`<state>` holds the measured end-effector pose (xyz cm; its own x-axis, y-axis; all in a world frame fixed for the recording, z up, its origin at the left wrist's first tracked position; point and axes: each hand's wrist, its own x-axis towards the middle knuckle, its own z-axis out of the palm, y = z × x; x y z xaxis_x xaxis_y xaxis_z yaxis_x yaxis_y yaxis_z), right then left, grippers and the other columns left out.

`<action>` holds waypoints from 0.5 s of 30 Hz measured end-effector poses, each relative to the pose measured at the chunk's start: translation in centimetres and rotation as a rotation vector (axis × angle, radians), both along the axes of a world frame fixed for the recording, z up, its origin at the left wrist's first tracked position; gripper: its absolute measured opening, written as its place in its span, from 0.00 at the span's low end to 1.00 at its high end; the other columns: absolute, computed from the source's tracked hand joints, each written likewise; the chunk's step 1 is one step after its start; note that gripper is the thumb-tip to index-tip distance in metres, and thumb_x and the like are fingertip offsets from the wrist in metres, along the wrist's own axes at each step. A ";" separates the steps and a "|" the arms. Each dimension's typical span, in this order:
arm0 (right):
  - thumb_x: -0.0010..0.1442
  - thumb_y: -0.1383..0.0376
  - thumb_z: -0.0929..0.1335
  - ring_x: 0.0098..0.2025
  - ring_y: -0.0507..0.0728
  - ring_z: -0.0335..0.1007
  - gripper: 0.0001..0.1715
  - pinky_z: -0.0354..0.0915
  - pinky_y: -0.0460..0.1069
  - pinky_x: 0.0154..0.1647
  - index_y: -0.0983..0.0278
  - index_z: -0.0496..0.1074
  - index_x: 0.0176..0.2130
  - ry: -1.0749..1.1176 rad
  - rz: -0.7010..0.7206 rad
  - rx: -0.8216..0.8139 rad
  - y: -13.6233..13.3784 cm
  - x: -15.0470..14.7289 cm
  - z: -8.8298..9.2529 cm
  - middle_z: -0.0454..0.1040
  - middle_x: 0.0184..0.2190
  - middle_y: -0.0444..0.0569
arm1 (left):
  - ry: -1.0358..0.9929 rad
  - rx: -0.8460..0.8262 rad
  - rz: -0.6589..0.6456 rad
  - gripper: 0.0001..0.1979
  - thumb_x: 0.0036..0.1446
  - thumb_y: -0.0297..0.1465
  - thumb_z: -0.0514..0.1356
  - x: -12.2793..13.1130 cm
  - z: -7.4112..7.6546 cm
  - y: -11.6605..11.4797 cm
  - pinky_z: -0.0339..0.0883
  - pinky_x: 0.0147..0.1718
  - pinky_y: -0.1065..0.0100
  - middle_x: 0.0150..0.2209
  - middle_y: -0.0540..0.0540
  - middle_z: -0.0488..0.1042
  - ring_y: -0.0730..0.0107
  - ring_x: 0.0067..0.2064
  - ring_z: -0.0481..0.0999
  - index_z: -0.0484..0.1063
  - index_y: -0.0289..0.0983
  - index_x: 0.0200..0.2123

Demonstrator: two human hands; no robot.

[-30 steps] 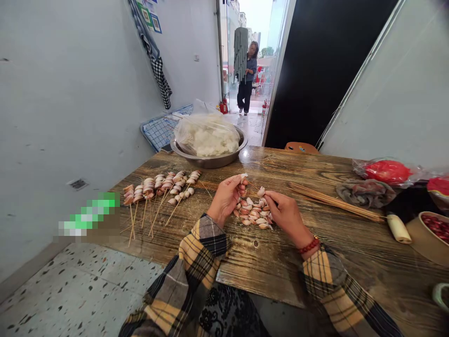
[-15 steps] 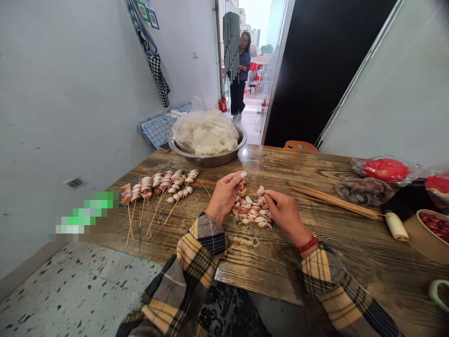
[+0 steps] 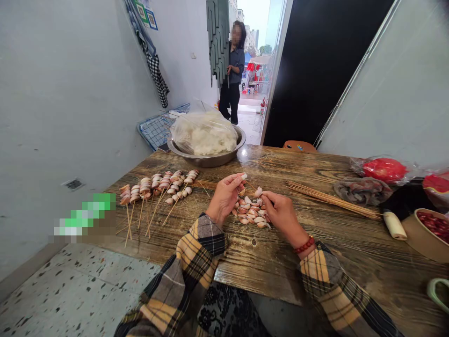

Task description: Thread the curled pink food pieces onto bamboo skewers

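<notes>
Between the thumb and fingers of my left hand (image 3: pixel 226 196) is a pale garlic clove (image 3: pixel 244 176). Something thin like a skewer shows faintly near its fingertips; I cannot tell whether that hand grips it too. My right hand (image 3: pixel 281 210), just across from it, pinches another garlic clove (image 3: pixel 258 192). Both hands are held over a patch of loose garlic cloves (image 3: pixel 250 213) with pinkish skins, lying on the wooden table (image 3: pixel 242 255). To the left lie several finished-looking garlic skewers (image 3: pixel 145 185), cloves threaded at one end and bare sticks pointing toward me.
A metal basin (image 3: pixel 212 161) holding a bag of whitish food (image 3: pixel 206 133) stands at the far edge. On the right are a bundle of bamboo skewers (image 3: pixel 331 200), a crumpled cloth (image 3: pixel 363 190), red plastic packages (image 3: pixel 385 169) and a bowl of dark red pieces (image 3: pixel 426 241). Someone (image 3: pixel 233 70) carries grey-green panels by the doorway.
The person in the doorway has come nearer and to the left with the panels. My hands stay nearly in place; the clove in my right hand is still close to the left one.
</notes>
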<state>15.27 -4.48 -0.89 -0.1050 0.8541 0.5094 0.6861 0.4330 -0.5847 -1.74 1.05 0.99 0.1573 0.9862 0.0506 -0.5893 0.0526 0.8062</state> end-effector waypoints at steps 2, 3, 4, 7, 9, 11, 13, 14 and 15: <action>0.65 0.62 0.60 0.29 0.56 0.73 0.17 0.64 0.48 0.32 0.60 0.77 0.38 0.016 0.003 -0.004 0.0 -0.1 -0.1 0.79 0.29 0.47 | 0.004 0.003 -0.008 0.14 0.42 0.29 0.70 0.1 -0.1 0.0 0.63 0.29 0.75 0.29 0.48 0.75 0.80 0.27 0.69 0.79 0.32 0.35; 0.65 0.62 0.60 0.29 0.56 0.73 0.17 0.64 0.48 0.32 0.60 0.77 0.38 0.024 0.006 -0.005 0.0 -0.1 -0.1 0.79 0.29 0.47 | 0.007 0.005 -0.012 0.14 0.42 0.29 0.70 0.1 -0.2 0.0 0.63 0.29 0.75 0.29 0.48 0.75 0.80 0.27 0.69 0.78 0.32 0.35; 0.65 0.62 0.60 0.29 0.56 0.73 0.17 0.64 0.48 0.32 0.60 0.77 0.38 0.032 0.007 -0.005 0.0 -0.2 -0.2 0.79 0.29 0.47 | 0.010 0.005 -0.013 0.14 0.42 0.29 0.70 0.1 -0.2 0.1 0.63 0.29 0.75 0.29 0.48 0.75 0.80 0.27 0.69 0.78 0.32 0.35; 0.64 0.62 0.60 0.30 0.56 0.73 0.16 0.63 0.47 0.31 0.60 0.76 0.37 0.040 0.006 -0.005 0.0 -0.2 -0.3 0.78 0.28 0.47 | 0.027 0.006 -0.017 0.15 0.42 0.31 0.71 0.1 -0.5 0.2 0.62 0.27 0.75 0.30 0.48 0.75 0.81 0.27 0.68 0.78 0.32 0.36; 0.64 0.63 0.60 0.29 0.56 0.73 0.16 0.62 0.47 0.30 0.60 0.76 0.37 0.036 0.003 -0.014 0.1 -0.2 -0.4 0.78 0.28 0.46 | 0.043 0.001 -0.022 0.16 0.42 0.32 0.71 0.2 -0.7 0.2 0.60 0.26 0.75 0.29 0.48 0.74 0.81 0.26 0.67 0.78 0.33 0.36; 0.65 0.62 0.60 0.29 0.56 0.72 0.16 0.62 0.47 0.30 0.60 0.76 0.37 0.026 -0.008 -0.021 0.1 -0.2 -0.5 0.77 0.27 0.46 | 0.054 -0.003 -0.023 0.16 0.42 0.32 0.71 0.3 -0.8 0.2 0.59 0.25 0.75 0.29 0.48 0.73 0.81 0.25 0.66 0.78 0.33 0.37; 0.64 0.62 0.60 0.29 0.56 0.72 0.16 0.62 0.47 0.30 0.60 0.76 0.36 0.012 -0.021 -0.020 0.1 -0.2 -0.6 0.78 0.27 0.47 | 0.053 -0.002 -0.021 0.17 0.42 0.32 0.71 0.4 -0.9 0.2 0.59 0.25 0.75 0.29 0.49 0.73 0.81 0.25 0.66 0.78 0.32 0.37; 0.64 0.63 0.60 0.29 0.56 0.72 0.16 0.62 0.47 0.31 0.60 0.76 0.36 0.007 -0.026 -0.016 0.1 -0.2 -0.6 0.78 0.28 0.47 | 0.049 0.000 -0.021 0.17 0.42 0.33 0.71 0.4 -1.0 0.2 0.60 0.26 0.75 0.29 0.49 0.73 0.81 0.25 0.66 0.78 0.32 0.36; 0.64 0.63 0.60 0.29 0.56 0.72 0.16 0.63 0.48 0.31 0.61 0.76 0.36 0.004 -0.031 -0.010 0.1 -0.3 -0.6 0.78 0.28 0.47 | 0.044 -0.001 -0.022 0.17 0.42 0.32 0.71 0.5 -1.0 0.2 0.60 0.27 0.74 0.29 0.49 0.73 0.81 0.25 0.66 0.78 0.32 0.36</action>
<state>15.00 -4.40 -1.45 -0.0764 0.8620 0.5011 0.6963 0.4058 -0.5920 -1.24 1.24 -0.03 0.1811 0.9825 0.0426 -0.5518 0.0656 0.8314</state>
